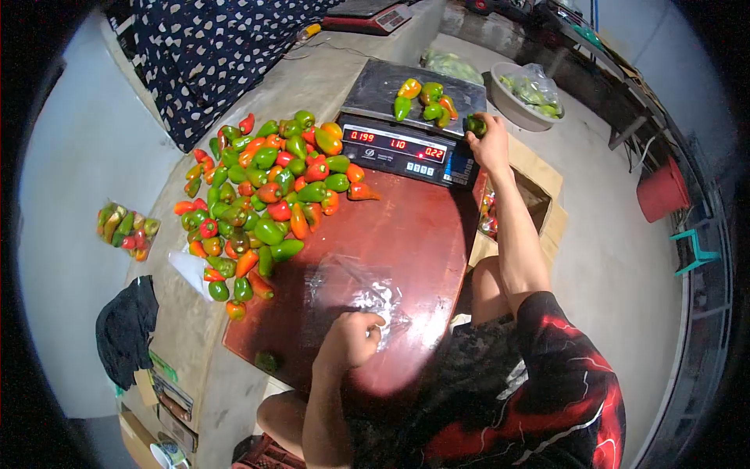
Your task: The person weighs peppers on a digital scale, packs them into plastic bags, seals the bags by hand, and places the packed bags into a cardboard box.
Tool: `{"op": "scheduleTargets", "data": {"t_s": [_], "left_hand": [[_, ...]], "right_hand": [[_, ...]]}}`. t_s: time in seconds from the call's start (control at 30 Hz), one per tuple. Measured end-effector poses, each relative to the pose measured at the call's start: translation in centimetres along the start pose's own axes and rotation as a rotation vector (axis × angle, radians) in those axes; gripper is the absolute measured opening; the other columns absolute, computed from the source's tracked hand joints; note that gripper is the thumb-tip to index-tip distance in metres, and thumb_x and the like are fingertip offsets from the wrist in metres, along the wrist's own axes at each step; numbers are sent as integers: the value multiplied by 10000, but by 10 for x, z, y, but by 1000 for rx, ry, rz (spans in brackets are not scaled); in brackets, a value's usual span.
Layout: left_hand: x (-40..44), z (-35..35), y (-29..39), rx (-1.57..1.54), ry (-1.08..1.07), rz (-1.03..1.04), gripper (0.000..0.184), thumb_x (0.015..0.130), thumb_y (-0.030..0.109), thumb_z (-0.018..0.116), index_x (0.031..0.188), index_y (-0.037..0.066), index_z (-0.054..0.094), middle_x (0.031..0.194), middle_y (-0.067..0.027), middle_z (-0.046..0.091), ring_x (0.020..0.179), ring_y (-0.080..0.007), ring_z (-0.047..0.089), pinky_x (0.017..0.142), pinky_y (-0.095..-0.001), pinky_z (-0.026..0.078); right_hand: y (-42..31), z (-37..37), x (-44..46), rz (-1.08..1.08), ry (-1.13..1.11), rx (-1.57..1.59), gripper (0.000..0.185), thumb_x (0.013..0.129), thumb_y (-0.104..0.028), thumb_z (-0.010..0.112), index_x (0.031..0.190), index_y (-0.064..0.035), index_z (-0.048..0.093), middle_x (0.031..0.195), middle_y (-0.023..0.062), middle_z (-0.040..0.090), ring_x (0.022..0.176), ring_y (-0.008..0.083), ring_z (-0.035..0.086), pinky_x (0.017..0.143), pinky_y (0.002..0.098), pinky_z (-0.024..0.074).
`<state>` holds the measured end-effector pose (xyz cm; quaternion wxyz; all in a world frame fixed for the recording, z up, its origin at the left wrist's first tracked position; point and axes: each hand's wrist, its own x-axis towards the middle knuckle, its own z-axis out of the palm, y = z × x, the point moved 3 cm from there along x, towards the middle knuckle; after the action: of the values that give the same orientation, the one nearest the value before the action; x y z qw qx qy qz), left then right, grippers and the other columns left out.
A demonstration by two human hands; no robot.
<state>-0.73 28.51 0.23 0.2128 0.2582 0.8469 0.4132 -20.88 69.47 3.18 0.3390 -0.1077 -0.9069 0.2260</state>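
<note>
My right hand (491, 145) is closed around a dark green pepper (475, 124) at the right edge of the scale's plate. Several green, orange and red peppers (431, 93) lie on that plate. The digital scale (394, 152) shows lit red figures, reading 0.199, 1.10 and 0.22. Lower down, my left hand (351, 341) has its fingers curled on a clear plastic bag (328, 293), which lies flat on the red tabletop (391, 223). To the left spreads a big heap of mixed peppers (262, 191).
A filled bag of peppers (125, 230) stands at far left, near a black cloth (126, 332). An open cardboard box (531, 203) with peppers sits beside the table's right side. Behind it are a basin (508, 102) with bagged greens and a red bucket (662, 191).
</note>
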Motion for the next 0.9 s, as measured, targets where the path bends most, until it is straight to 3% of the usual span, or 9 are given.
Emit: {"op": "scheduleTargets", "data": {"t_s": [0.1,0.27,0.33,0.67,0.77,0.9], "left_hand": [[1,0,-4,3,10,7,226,782,36,571,947,-2,721,856,-249,679,792,-345,707,714,-402,551],[0,-5,-1,52,5,-14,232,781,47,568,947,-2,722,869,-252,679,805,-371,697,730,-414,553],[1,-5,-1,-32,35,3,207,775,71,561,900,10,715,783,-256,653,797,-428,653,767,-490,527],[0,-10,4,58,-36,-87,249,797,79,576,990,9,716,905,-252,677,872,-395,674,802,-446,536],[1,-7,1,67,-34,-96,252,796,75,572,992,13,717,896,-259,672,860,-400,673,802,-452,533],[0,-8,5,88,-23,-108,255,800,76,562,994,12,716,894,-265,667,851,-410,668,806,-458,530]], "right_hand": [[-17,-7,3,40,3,-26,427,752,-169,750,1155,-116,620,1125,174,583,1052,374,588,910,457,488],[-18,10,11,63,25,-50,471,743,-214,776,1180,-129,621,1124,174,596,1100,368,572,922,456,480],[-18,15,11,82,-26,-108,494,740,-211,779,1200,-129,618,1138,177,596,1127,366,558,953,462,464],[-24,15,11,29,30,-84,545,720,-209,772,1235,-134,607,1207,164,565,1172,368,513,997,476,424],[-53,6,7,-126,33,-151,556,711,-210,768,1239,-143,606,1232,155,549,1207,343,474,1003,494,400],[-74,17,1,-258,-79,-377,402,761,-175,721,1153,-129,646,1179,126,558,1161,313,483,930,506,404]]}}
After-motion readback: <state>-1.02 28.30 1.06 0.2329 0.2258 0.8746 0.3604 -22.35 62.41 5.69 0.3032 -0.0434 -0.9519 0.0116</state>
